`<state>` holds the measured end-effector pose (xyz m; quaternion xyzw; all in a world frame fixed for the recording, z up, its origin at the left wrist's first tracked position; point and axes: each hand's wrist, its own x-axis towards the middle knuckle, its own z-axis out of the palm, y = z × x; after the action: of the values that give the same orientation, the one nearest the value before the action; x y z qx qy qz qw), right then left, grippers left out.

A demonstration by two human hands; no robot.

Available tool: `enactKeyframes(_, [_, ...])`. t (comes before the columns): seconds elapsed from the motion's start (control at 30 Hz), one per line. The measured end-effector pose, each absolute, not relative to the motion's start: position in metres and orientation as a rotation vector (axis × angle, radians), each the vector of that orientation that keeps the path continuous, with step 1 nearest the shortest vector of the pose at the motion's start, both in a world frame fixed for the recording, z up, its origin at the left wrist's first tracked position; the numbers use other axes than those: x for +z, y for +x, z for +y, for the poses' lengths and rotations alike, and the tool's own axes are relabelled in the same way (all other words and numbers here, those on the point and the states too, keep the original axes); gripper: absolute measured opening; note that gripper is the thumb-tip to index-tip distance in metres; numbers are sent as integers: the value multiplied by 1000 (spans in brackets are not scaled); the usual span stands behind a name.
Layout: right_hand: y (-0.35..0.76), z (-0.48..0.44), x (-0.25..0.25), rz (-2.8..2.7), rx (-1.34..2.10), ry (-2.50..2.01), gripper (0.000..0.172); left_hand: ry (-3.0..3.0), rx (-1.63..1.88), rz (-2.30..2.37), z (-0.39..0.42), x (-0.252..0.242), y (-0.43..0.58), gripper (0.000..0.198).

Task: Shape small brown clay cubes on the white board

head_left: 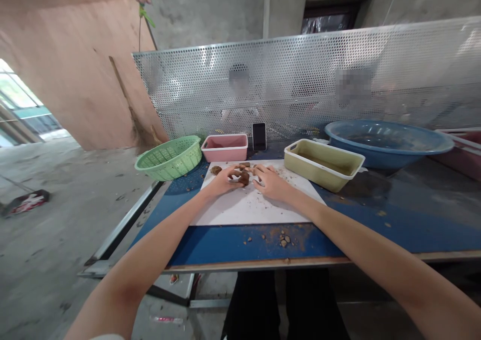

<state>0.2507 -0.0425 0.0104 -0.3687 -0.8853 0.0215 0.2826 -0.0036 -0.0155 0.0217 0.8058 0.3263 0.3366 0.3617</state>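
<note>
A rough brown lump that looks like clay (244, 179) is on the white board (240, 207). My left hand (224, 181) curls its thumb and fingers around the lump's left side, gripping it. From the right, my right hand (272, 182) reaches towards the same lump, its fingers bent and apart, with a gap between its thumb and the lump. Just behind the fingertips lies a short brown piece (245, 164), partly covered. Beside my left hand sits a smaller yellowish-brown lump (215, 170). Dark crumbs are scattered over the board.
Behind the board stand a green basket (171, 159), a pink bin (225, 152) and a phone (259, 137). To the right are a yellow-green bin (319, 167) and a wide blue basin (387, 154). Small stones (284, 240) lie near the front edge. A perforated metal screen (285, 89) closes the back.
</note>
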Motion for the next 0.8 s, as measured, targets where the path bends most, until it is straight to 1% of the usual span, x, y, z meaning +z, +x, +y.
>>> enactKeyframes(0.2, [250, -45, 13, -2259, 128, -1033, 35, 2116, 924, 867, -8, 16, -3, 70])
enactKeyframes(0.3, [253, -48, 16, -2193, 185, -999, 27, 2109, 911, 871, -8, 17, -3, 68])
enactKeyframes(0.4, [254, -48, 15, -2260, 199, -893, 20, 2021, 864, 827, -8, 18, -5, 70])
enactKeyframes(0.5, [251, -45, 10, -2374, 185, -838, 26, 1951, 851, 820, -7, 16, -7, 73])
enactKeyframes(0.67, [242, -39, 0, -2454, 217, -788, 37, 1942, 832, 850, -4, 13, -8, 70])
enactKeyframes(0.8, [242, -41, 1, -2353, 227, -870, 37, 1919, 812, 819, -4, 14, -8, 71])
